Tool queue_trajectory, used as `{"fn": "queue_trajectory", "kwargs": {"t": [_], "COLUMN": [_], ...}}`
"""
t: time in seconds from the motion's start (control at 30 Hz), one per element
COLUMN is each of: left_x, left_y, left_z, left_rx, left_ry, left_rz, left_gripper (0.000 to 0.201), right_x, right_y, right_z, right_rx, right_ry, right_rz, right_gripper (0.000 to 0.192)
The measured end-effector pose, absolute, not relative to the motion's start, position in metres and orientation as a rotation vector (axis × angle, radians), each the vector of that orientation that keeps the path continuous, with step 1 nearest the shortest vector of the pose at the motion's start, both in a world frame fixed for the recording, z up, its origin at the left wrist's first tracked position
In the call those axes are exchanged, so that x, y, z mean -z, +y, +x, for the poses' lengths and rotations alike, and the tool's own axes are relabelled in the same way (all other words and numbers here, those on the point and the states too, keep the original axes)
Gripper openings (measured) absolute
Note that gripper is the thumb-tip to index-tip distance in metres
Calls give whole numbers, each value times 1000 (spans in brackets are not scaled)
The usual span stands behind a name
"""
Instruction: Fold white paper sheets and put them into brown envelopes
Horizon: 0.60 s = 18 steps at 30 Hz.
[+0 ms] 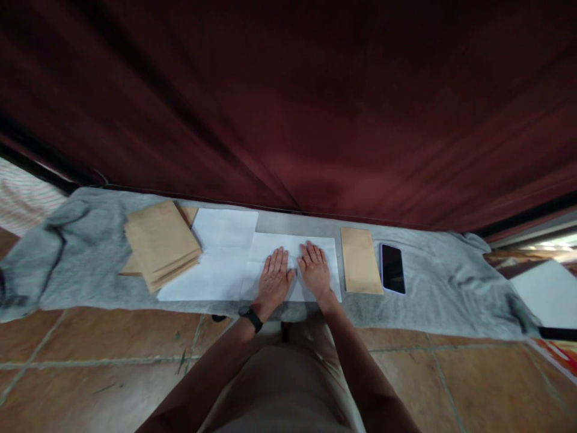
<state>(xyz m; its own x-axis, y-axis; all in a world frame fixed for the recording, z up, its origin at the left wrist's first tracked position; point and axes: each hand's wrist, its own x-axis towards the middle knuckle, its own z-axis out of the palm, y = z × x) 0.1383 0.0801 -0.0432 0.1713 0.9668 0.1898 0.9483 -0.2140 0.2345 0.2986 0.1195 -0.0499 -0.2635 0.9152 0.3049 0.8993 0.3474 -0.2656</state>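
A white sheet of paper (256,243) lies in front of me on a grey cloth, its left part over other white sheets (220,252). Both palms press flat on it. My left hand (274,278), with a dark band at the wrist, has its fingers stretched out. Beside it, a small gap away, my right hand (314,270) lies with fingers extended too. Just right of the sheet is a single brown envelope (361,260). On the left a stack of brown envelopes (162,240) partly covers the white sheets.
A phone (393,269) with a purple edge lies right of the single envelope. The grey cloth (451,288) covers a long narrow surface, with a dark red curtain (288,120) rising behind it. A white box-like object (547,291) stands at the far right. Tiled floor (117,337) shows in front.
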Motion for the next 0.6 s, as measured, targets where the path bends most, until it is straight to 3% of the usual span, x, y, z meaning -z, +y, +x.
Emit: {"fn": "queue_trajectory", "kwargs": {"t": [0.6], "left_x": [42], "left_y": [51], "left_z": [87], "left_rx": [-616], "left_ry": [2220], "left_rz": [2184], "left_gripper": [79], "right_x": [57], "right_y": [117], "right_z": [334], "right_rx": [92], "right_ry": [-2053], "right_rz": [-1815], "right_gripper": [57]}}
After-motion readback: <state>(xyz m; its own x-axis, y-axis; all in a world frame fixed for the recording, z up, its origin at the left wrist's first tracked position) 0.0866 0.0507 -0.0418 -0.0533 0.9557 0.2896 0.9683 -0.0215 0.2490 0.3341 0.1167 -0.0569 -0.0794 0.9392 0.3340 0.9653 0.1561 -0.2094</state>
